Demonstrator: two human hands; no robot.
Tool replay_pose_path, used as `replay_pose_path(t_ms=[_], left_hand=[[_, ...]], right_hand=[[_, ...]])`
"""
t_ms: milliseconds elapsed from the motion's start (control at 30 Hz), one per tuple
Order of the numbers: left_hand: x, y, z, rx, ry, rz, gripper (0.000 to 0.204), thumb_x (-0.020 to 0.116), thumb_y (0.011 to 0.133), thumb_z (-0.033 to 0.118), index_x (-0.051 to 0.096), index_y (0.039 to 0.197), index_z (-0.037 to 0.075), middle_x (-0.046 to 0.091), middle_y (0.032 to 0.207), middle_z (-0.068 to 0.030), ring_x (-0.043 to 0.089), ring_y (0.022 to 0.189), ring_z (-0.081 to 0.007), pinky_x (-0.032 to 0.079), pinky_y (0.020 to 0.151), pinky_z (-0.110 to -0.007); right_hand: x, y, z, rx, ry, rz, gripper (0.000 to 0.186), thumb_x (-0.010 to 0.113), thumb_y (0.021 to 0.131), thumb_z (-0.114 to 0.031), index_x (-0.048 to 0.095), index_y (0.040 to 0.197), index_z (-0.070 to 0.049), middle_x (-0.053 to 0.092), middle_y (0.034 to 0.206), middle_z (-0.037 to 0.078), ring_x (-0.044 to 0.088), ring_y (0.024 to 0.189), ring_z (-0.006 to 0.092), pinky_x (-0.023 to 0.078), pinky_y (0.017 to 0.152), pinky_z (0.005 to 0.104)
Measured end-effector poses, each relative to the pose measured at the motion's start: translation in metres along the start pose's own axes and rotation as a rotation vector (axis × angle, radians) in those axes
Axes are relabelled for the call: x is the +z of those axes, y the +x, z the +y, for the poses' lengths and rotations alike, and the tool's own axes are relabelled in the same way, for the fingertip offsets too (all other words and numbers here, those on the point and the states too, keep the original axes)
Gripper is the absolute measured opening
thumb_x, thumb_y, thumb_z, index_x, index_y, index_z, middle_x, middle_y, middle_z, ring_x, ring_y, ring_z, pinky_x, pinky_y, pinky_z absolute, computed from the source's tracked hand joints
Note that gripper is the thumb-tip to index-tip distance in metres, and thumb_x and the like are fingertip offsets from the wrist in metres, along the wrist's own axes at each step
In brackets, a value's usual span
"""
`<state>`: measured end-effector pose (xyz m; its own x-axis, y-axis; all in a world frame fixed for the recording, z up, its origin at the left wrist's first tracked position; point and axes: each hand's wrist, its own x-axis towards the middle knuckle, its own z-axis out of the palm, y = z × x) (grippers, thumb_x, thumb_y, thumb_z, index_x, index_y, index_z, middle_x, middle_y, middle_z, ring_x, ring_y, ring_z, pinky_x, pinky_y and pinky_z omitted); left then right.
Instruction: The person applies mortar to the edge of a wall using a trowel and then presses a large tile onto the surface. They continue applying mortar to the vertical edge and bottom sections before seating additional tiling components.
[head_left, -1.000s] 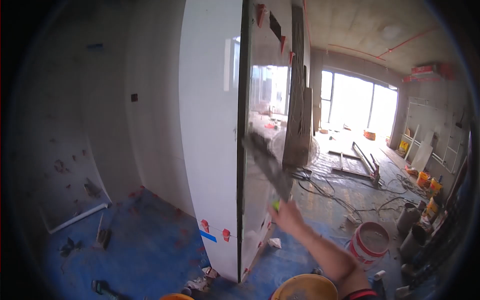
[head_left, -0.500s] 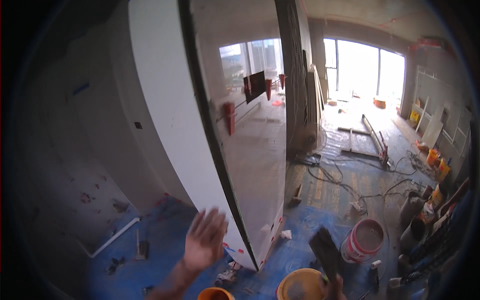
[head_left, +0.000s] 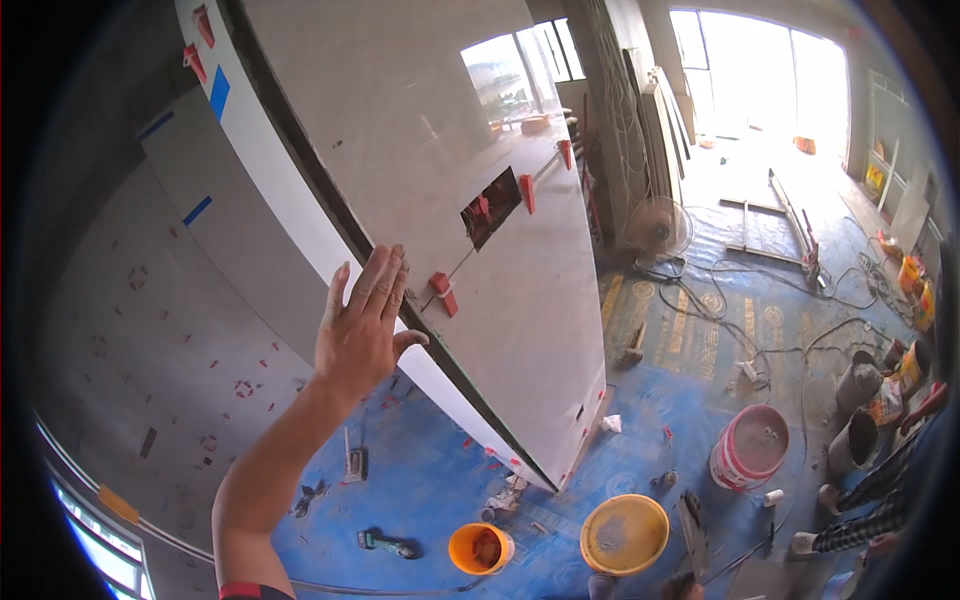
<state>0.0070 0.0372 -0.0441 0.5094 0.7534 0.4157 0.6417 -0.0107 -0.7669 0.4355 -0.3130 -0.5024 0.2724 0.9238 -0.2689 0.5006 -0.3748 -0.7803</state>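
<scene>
My left hand (head_left: pixel 360 330), fingers stretched, lies against the dark corner edge (head_left: pixel 318 205) where the white side strip (head_left: pixel 250 130) meets a glossy light tiled face (head_left: pixel 520 320). On that face are a dark rectangular cutout (head_left: pixel 490 208) and red wedge clips (head_left: pixel 443 293). My right hand (head_left: pixel 682 588) shows only slightly at the bottom, wrapped at the lower end of a long dark trowel (head_left: pixel 692 528). Beside it on the blue floor sheet (head_left: pixel 370 480) stand a yellow bucket (head_left: pixel 625 535), a smaller orange bucket (head_left: pixel 480 548) and a red-rimmed bucket (head_left: pixel 748 448).
A co-worker's checked-trousered legs (head_left: pixel 860 520) show at far right beside dark buckets (head_left: pixel 853 445). A fan (head_left: pixel 660 230), cables (head_left: pixel 720 320) and a metal frame (head_left: pixel 760 255) stand or lie toward the bright window (head_left: pixel 750 80). A green power tool (head_left: pixel 385 543) lies on the sheet.
My left hand has risen onto the corner edge. The trowel has moved from the tiled face down to low right with my right hand. The view has tilted down, showing more floor.
</scene>
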Motion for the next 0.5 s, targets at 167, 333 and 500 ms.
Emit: replay_pose_path(t_ms=[167,333,500], left_hand=[[0.009,-0.008,0.007,0.195,0.006,-0.093,0.078,0.035,0.093,0.062,0.038,0.147,0.006,0.029,0.157,-0.0034,0.014,0.149,-0.0190,0.005,0.121,-0.046],[0.011,-0.013,0.023,0.257,-0.099,-0.177,0.080,0.037,0.093,0.060,0.039,0.144,-0.003,0.033,0.154,-0.0131,0.018,0.148,-0.0228,0.005,0.121,-0.046],[0.032,-0.033,0.052,0.346,0.001,-0.227,0.086,0.032,0.092,0.064,0.039,0.143,-0.006,0.032,0.154,-0.0181,0.020,0.147,-0.0280,0.006,0.121,-0.044]], right_hand=[[-0.049,0.050,-0.065,-0.070,-0.156,-0.036,0.027,0.060,0.090,-0.027,0.057,0.098,-0.001,0.062,0.088,0.026,0.058,0.087,0.0480,0.046,0.071,0.0544],[-0.045,0.056,-0.059,-0.154,-0.211,0.061,0.026,0.062,0.090,-0.026,0.057,0.096,-0.001,0.061,0.087,0.025,0.058,0.085,0.0471,0.046,0.069,0.0543],[-0.022,0.046,-0.024,-0.153,-0.076,0.019,0.024,0.064,0.090,-0.022,0.054,0.091,0.000,0.060,0.083,0.022,0.056,0.081,0.0475,0.045,0.067,0.0524]])
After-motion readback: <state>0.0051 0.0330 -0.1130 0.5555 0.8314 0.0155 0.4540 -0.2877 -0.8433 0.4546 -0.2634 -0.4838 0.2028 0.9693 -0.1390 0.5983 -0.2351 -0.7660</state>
